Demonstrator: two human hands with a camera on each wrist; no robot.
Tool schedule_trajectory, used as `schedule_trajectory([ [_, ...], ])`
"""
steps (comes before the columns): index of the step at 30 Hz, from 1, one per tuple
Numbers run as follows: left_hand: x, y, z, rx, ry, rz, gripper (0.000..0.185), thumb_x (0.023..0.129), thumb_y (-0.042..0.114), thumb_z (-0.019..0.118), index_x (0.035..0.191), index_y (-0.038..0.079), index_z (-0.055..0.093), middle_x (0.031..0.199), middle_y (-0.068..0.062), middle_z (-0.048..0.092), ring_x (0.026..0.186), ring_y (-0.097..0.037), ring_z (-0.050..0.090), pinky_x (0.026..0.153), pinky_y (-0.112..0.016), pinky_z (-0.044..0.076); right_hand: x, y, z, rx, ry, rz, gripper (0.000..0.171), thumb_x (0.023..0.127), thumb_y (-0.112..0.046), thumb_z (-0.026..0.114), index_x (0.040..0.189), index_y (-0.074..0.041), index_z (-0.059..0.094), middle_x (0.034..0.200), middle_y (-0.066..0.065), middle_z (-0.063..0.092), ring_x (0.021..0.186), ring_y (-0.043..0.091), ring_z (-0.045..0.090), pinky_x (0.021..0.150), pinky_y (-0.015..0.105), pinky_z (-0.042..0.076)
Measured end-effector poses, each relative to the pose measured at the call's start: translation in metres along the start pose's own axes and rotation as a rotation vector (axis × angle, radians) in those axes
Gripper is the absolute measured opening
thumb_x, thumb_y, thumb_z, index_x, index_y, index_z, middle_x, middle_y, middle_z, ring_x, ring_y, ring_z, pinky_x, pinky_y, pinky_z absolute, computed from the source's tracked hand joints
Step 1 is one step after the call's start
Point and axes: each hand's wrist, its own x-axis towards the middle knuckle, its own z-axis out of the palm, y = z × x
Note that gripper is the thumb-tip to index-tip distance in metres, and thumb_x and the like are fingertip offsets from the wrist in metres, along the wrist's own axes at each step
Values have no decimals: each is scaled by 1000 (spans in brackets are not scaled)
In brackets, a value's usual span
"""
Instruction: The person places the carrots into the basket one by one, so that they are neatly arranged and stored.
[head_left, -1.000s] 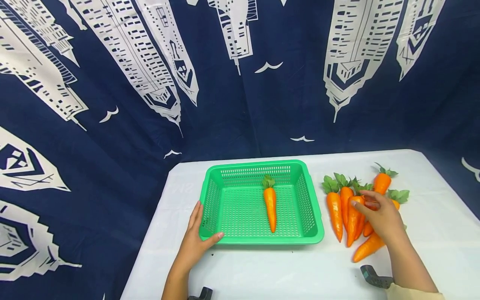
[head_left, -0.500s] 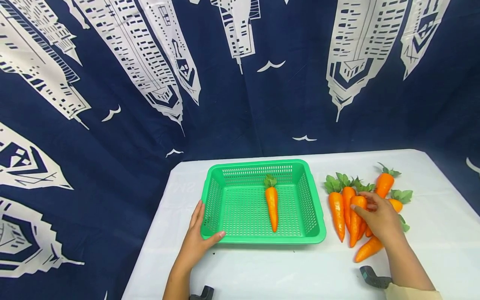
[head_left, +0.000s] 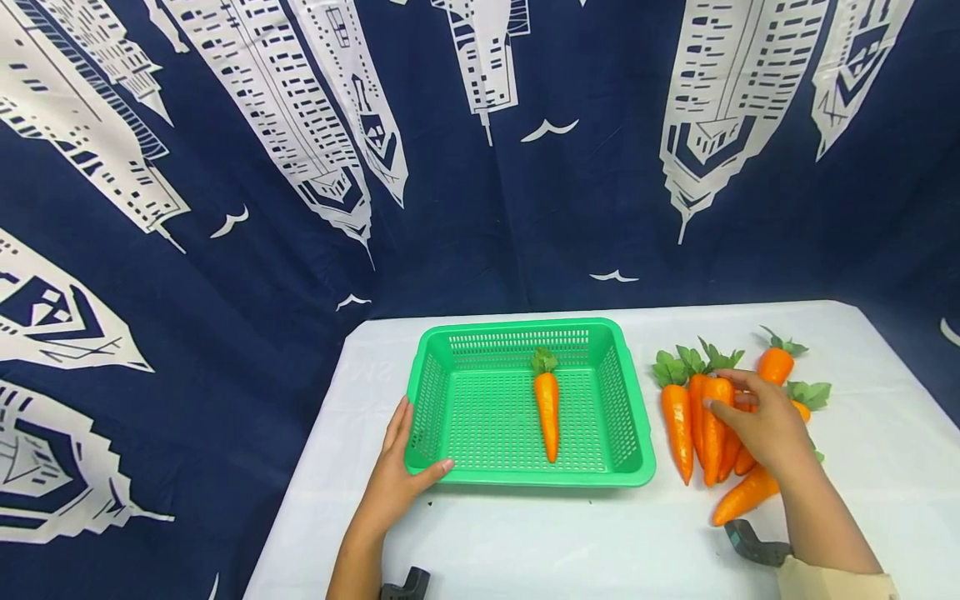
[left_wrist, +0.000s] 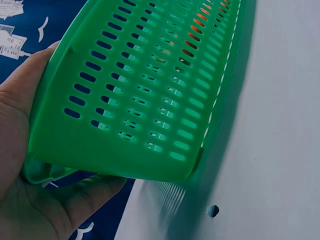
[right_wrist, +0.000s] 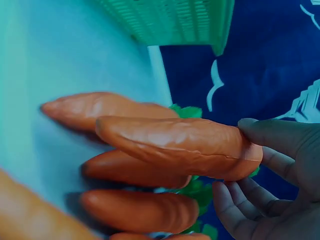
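My right hand (head_left: pixel 761 417) pinches an orange carrot (head_left: pixel 715 442) near its leafy top, thumb on one side and fingers on the other. In the right wrist view this carrot (right_wrist: pixel 175 142) lies across in front of other carrots, its tip raised above them. My left hand (head_left: pixel 397 475) rests on the near left corner of a green plastic basket (head_left: pixel 525 478), fingers straight along the side and thumb over the front rim. Inside the basket, right of its middle, lies one carrot (head_left: pixel 548 417) with its leaves toward the back.
Several carrots lie in a pile right of the basket, among them one at its left edge (head_left: pixel 677 429), one in front (head_left: pixel 746 496) and one at the back (head_left: pixel 775 364). A white table (head_left: pixel 525 550) bears everything. Behind it hangs a dark blue printed cloth (head_left: pixel 570 225).
My right hand has drawn the pinched carrot slightly up and back from the pile. The left hand keeps its place on the basket. The head view has shifted a little.
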Motion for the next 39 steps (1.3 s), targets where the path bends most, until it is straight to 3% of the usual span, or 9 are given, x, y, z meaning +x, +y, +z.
schedule_trajectory([
  [9,2,1,1,-17,-2,-4,114,79,51,83,164,26,11,171,14,1,157,-36,13,118,-70,23,3,-27,-12,57,-2,-41,66,100,-43,61,153,-10,42,145,34,46,125,56,47,86,65,50],
  [18,2,2,-1,-6,2,-2,114,79,52,83,164,25,12,170,15,1,157,-37,14,117,-69,24,7,-66,-23,149,13,-63,67,100,-47,59,156,-16,39,154,29,39,134,53,46,98,67,47],
  [19,2,2,-1,-6,3,0,114,79,53,83,164,25,12,171,15,1,157,-37,14,117,-70,24,8,-70,-24,153,13,-73,67,100,-47,59,156,-17,39,155,27,38,134,52,48,98,64,49],
  [23,2,0,0,-9,1,-1,114,79,53,83,164,26,12,170,15,1,157,-36,12,118,-70,23,10,-86,-25,172,17,-119,65,99,-45,62,154,-17,42,155,25,38,131,47,53,86,28,59],
  [25,1,0,0,-9,0,-3,114,79,54,82,164,25,12,170,15,2,157,-36,12,118,-70,23,12,-95,-24,178,22,-138,65,98,-44,64,153,-16,43,156,24,38,131,46,54,82,24,59],
  [30,0,0,0,-7,-4,-3,114,79,54,82,164,26,12,170,17,1,157,-35,13,117,-69,24,16,-116,-18,212,24,-178,63,98,-41,64,152,-14,43,156,23,37,131,45,54,86,30,60],
  [33,1,0,-1,-5,-2,-1,114,79,54,83,164,27,12,170,17,1,157,-36,13,117,-70,24,20,-128,-11,238,19,-197,62,98,-39,65,151,-14,44,153,23,44,131,44,56,84,25,59],
  [35,1,0,-1,-5,-1,-1,114,79,53,83,164,26,12,170,16,1,157,-36,13,117,-70,24,23,-135,-5,244,20,-216,60,99,-36,65,150,-14,44,149,22,48,130,44,57,90,37,59],
  [39,1,0,0,-6,-3,-4,114,79,52,83,164,25,13,170,16,2,157,-36,13,117,-70,24,28,-150,9,243,30,-303,55,98,-26,67,146,-9,48,141,21,51,127,44,60,92,48,57],
])
